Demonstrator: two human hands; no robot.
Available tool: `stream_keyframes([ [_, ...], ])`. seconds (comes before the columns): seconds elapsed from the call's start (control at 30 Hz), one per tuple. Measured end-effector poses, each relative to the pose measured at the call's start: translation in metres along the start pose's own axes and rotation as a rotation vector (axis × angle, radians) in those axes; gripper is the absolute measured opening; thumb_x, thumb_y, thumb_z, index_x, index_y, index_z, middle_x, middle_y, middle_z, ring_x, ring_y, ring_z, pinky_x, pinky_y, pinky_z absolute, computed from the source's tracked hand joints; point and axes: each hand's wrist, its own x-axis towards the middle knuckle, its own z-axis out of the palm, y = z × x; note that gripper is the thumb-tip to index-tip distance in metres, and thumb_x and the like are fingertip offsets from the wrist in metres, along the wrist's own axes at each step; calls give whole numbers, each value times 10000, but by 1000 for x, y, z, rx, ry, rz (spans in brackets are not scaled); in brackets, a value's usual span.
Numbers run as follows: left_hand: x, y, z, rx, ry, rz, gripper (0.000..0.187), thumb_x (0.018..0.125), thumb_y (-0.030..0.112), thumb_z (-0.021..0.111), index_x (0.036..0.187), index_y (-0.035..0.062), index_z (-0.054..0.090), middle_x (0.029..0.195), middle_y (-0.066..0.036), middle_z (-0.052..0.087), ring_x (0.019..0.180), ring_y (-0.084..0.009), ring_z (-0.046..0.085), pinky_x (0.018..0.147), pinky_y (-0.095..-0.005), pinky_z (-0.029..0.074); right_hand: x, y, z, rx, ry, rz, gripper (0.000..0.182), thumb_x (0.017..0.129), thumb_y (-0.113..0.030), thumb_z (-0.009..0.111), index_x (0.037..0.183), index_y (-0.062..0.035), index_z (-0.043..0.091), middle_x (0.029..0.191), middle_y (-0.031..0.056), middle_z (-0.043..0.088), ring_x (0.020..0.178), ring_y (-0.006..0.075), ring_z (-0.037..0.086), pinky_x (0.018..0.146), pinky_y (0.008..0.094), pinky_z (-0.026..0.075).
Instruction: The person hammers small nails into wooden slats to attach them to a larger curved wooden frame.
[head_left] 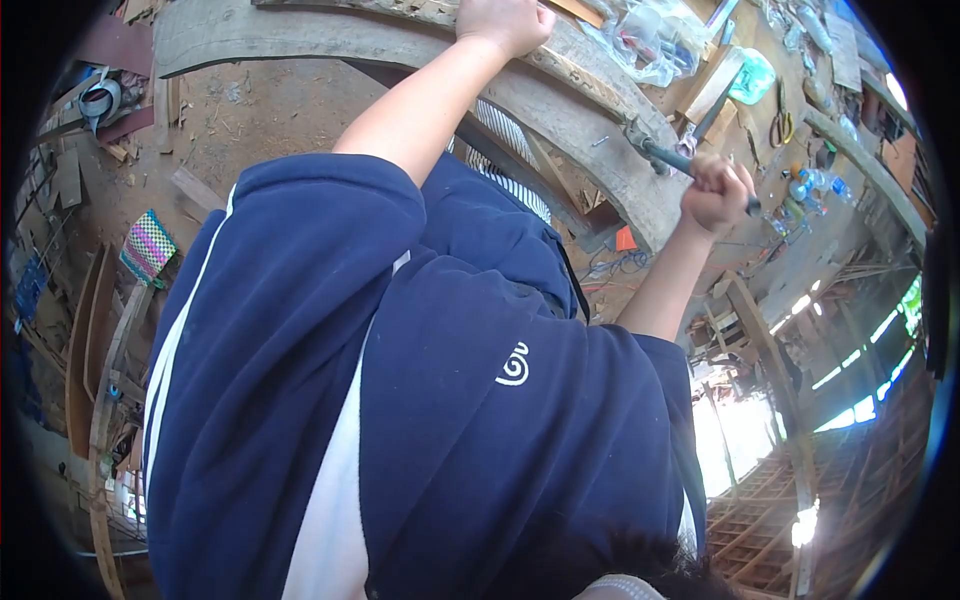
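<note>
My left hand (505, 20) is closed into a fist at the top edge, resting against a carved strip on a long curved wooden beam (560, 110). Anything inside the fist is hidden. My right hand (715, 190) is clenched around the dark handle of a hammer (660, 150). The hammer's metal head points left and lies just over the beam's lower edge. Both bare forearms reach up from the sleeves of a navy shirt with white stripes (400, 400), which fills most of the view.
Clear plastic bags (650, 40), a green object (752, 78), wood offcuts and bottles (815, 185) lie on the bench at the upper right. Dirt floor with planks and a checkered bag (148, 248) is on the left. Timber roof framing shows at the lower right.
</note>
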Motion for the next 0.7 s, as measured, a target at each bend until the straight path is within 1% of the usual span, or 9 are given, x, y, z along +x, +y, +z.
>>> stream_keyframes([
  [0.03, 0, 2, 1, -6, -2, 6, 363, 827, 372, 557, 928, 58, 709, 1063, -134, 699, 1146, -306, 565, 1079, -510, 318, -4, -1, 19, -53, -19, -46, 274, 769, -55, 497, 529, -53, 364, 516, 31, 400, 474, 129, 379, 490, 301, 337],
  [0.1, 0, 1, 2, -18, 8, 7, 364, 829, 373, 554, 923, 58, 712, 1054, -137, 702, 1136, -307, 571, 1074, -508, 326, -11, -9, 58, -325, 1, -121, 235, 765, -50, 539, 553, 1, 451, 535, 42, 462, 506, 123, 453, 502, 272, 361],
  [0.17, 0, 2, 3, -14, 18, -1, 361, 829, 370, 554, 923, 59, 712, 1051, -138, 702, 1130, -305, 574, 1071, -509, 329, -10, -11, 82, -557, -112, -251, 219, 769, -73, 574, 583, 16, 499, 529, 40, 455, 500, 108, 450, 483, 255, 346],
  [0.23, 0, 2, 3, -11, 27, -12, 359, 829, 368, 554, 923, 59, 712, 1048, -139, 703, 1124, -303, 578, 1068, -510, 333, -9, -8, 101, -682, -232, -353, 275, 761, -90, 617, 564, -24, 437, 504, 24, 349, 461, 112, 352, 444, 280, 312],
  [0.43, -1, 1, 2, -22, -7, -22, 368, 839, 374, 556, 957, 62, 711, 1071, -128, 702, 1139, -294, 579, 1097, -514, 317, -4, -5, 133, -714, -324, -316, 281, 752, -94, 636, 563, -37, 437, 486, 48, 358, 441, 128, 346, 437, 290, 338],
  [0.5, -1, 2, 0, -16, -40, -25, 383, 846, 385, 555, 986, 63, 707, 1105, -125, 696, 1169, -286, 569, 1113, -518, 305, -2, -5, 148, -761, -376, -412, 270, 743, -97, 640, 560, -40, 449, 482, 67, 377, 430, 157, 356, 440, 291, 363],
  [0.57, -1, 3, -4, -28, -49, -32, 388, 848, 386, 554, 998, 62, 706, 1120, -124, 692, 1181, -281, 562, 1115, -520, 301, -1, -3, 160, -774, -388, -412, 253, 733, -101, 643, 562, -42, 467, 476, 72, 391, 423, 179, 370, 442, 292, 379],
  [0.67, 0, 2, -3, -21, -77, -34, 400, 852, 390, 552, 1020, 60, 702, 1140, -122, 687, 1199, -275, 550, 1120, -524, 292, 3, -4, 168, -735, -356, -403, 254, 734, -104, 645, 558, -54, 468, 472, 48, 366, 426, 130, 374, 436, 287, 368],
  [0.7, 0, 2, -2, -9, -97, -27, 405, 855, 392, 550, 1029, 58, 699, 1144, -120, 686, 1204, -273, 545, 1124, -526, 287, 6, -2, 160, -675, -337, -393, 258, 742, -101, 640, 559, -54, 465, 475, 26, 363, 437, 106, 360, 428, 283, 336],
])
